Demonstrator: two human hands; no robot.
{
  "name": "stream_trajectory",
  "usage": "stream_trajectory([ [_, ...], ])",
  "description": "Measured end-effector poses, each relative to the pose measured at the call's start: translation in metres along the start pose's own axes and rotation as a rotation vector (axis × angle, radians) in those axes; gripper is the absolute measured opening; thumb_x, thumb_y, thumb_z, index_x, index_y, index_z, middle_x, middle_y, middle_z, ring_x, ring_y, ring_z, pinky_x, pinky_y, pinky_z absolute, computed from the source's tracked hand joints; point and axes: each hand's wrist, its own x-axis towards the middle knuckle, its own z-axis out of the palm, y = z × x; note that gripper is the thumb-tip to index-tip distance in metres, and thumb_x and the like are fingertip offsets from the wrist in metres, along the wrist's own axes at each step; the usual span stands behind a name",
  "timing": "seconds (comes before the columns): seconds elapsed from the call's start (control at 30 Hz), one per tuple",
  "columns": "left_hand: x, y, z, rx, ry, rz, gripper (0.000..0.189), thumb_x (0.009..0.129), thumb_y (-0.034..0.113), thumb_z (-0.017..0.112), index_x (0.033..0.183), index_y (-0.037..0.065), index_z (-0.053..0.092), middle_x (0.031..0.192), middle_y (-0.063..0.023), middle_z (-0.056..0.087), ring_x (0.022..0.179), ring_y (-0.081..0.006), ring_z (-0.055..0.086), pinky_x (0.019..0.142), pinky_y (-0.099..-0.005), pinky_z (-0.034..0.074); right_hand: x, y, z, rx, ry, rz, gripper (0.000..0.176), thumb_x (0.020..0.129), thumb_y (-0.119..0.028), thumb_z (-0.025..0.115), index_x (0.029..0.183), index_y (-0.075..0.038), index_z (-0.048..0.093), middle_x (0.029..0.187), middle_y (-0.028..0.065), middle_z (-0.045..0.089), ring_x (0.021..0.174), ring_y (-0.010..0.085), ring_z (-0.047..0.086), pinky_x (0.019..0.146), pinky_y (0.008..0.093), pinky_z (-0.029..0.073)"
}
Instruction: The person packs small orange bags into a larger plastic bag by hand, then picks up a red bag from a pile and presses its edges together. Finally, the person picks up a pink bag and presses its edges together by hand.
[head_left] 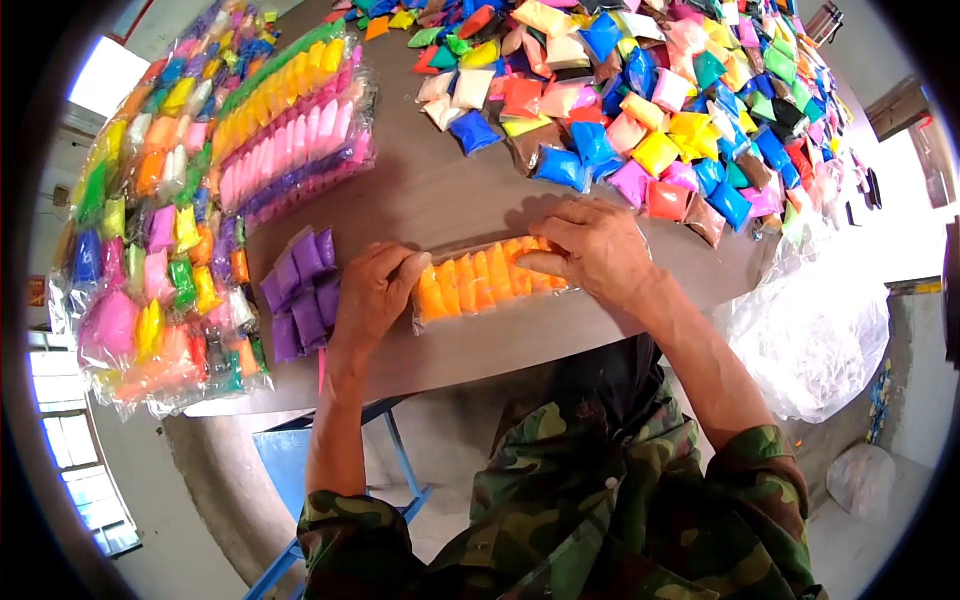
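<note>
A clear plastic bag of orange packets [482, 278] lies on the table in front of me, the packets lined up in a row. My left hand [378, 288] is closed at the bag's left end, thumb and fingers pinching its edge. At the other end, my right hand [600, 250] grips the bag from above, its thumb over the orange packets and its fingers curled along the far edge. Just left of my left hand, a group of purple packets [303, 283] rests on the table.
Filled bags of mixed colours [160, 250] are piled at the left, beside bags with yellow and pink rows [290, 140]. A large heap of loose coloured packets [660, 110] covers the far right. Clear plastic bags [815, 330] hang at the right edge. A blue stool [285, 465] stands below.
</note>
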Motion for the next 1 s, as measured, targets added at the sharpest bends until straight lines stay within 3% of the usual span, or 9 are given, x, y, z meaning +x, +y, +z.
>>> stream_trajectory([
  [0.13,-0.005,0.002,0.0,0.063,0.043,0.066,0.021,0.095,0.018,0.079,0.099,-0.002,0.075,0.097,-0.0174,0.076,0.092,-0.0361,0.071,0.082,-0.041,0.056,0.0,0.0,-0.001,-0.015,0.004,-0.012,0.041,0.091,-0.046,0.08,0.116,-0.013,0.08,0.113,0.0083,0.075,0.104,0.0319,0.074,0.086,0.0442,0.06],
  [0.23,0.002,0.021,0.002,0.272,0.024,0.145,0.041,0.088,0.031,0.086,0.114,0.0,0.075,0.114,-0.0185,0.076,0.108,-0.0382,0.071,0.095,-0.0442,0.056,0.0,0.001,0.0,-0.013,0.002,-0.011,0.04,0.091,-0.046,0.081,0.113,-0.012,0.08,0.109,0.0086,0.074,0.1,0.0321,0.074,0.084,0.0447,0.06],
  [0.3,0.013,0.044,0.016,0.311,-0.042,0.253,0.071,0.078,0.049,0.091,0.128,0.004,0.07,0.128,-0.0152,0.073,0.118,-0.0369,0.067,0.103,-0.0481,0.051,-0.001,0.003,0.002,-0.004,-0.003,-0.016,0.04,0.091,-0.046,0.081,0.111,-0.012,0.079,0.106,0.0086,0.073,0.097,0.0324,0.073,0.083,0.0449,0.06],
  [0.4,0.02,0.067,0.052,0.309,-0.121,0.232,0.086,0.075,0.054,0.092,0.141,0.008,0.062,0.134,-0.0132,0.069,0.127,-0.0357,0.062,0.109,-0.049,0.046,-0.001,0.005,0.003,0.005,0.01,-0.035,0.04,0.091,-0.048,0.08,0.108,-0.012,0.079,0.101,0.0086,0.072,0.093,0.0328,0.073,0.081,0.0453,0.059],
  [0.5,0.024,0.075,0.057,0.361,-0.221,0.09,0.091,0.073,0.057,0.091,0.144,0.008,0.06,0.131,-0.0115,0.068,0.128,-0.0335,0.061,0.109,-0.0483,0.046,-0.005,0.006,-0.001,-0.007,0.011,-0.041,0.044,0.089,-0.051,0.081,0.109,-0.012,0.078,0.099,0.0086,0.07,0.092,0.0328,0.072,0.08,0.0452,0.058],
  [0.67,0.02,0.06,0.057,0.351,-0.195,0.169,0.086,0.071,0.045,0.095,0.142,0.009,0.061,0.126,-0.0112,0.069,0.12,-0.0346,0.064,0.106,-0.0478,0.05,-0.025,0.006,-0.023,-0.045,0.035,-0.093,0.068,0.08,-0.06,0.084,0.128,-0.012,0.073,0.109,0.0086,0.068,0.101,0.0321,0.07,0.09,0.0461,0.055],
  [0.73,0.022,0.059,0.057,0.328,-0.167,0.205,0.083,0.071,0.044,0.095,0.139,0.009,0.063,0.125,-0.0106,0.069,0.119,-0.0338,0.064,0.104,-0.0477,0.051,-0.034,0.005,-0.032,-0.099,-0.117,-0.069,0.094,0.074,-0.062,0.089,0.147,-0.009,0.061,0.134,0.0132,0.063,0.117,0.0364,0.064,0.102,0.0493,0.052],
  [0.93,0.019,0.054,0.055,0.367,-0.156,0.261,0.078,0.074,0.049,0.092,0.134,0.007,0.065,0.12,-0.0085,0.071,0.115,-0.0308,0.065,0.102,-0.046,0.051,-0.054,0.008,-0.036,-0.131,-0.133,-0.017,0.096,0.079,-0.057,0.088,0.154,-0.006,0.054,0.136,0.0154,0.062,0.122,0.0379,0.061,0.109,0.0491,0.048],
  [1.0,0.016,0.048,0.048,0.375,-0.166,0.273,0.084,0.071,0.045,0.095,0.137,0.005,0.064,0.126,-0.0126,0.07,0.119,-0.0332,0.065,0.103,-0.0464,0.051,-0.058,0.008,-0.037,-0.13,-0.122,-0.019,0.096,0.079,-0.055,0.088,0.154,-0.006,0.054,0.137,0.0157,0.062,0.123,0.0383,0.061,0.11,0.0493,0.048],
])
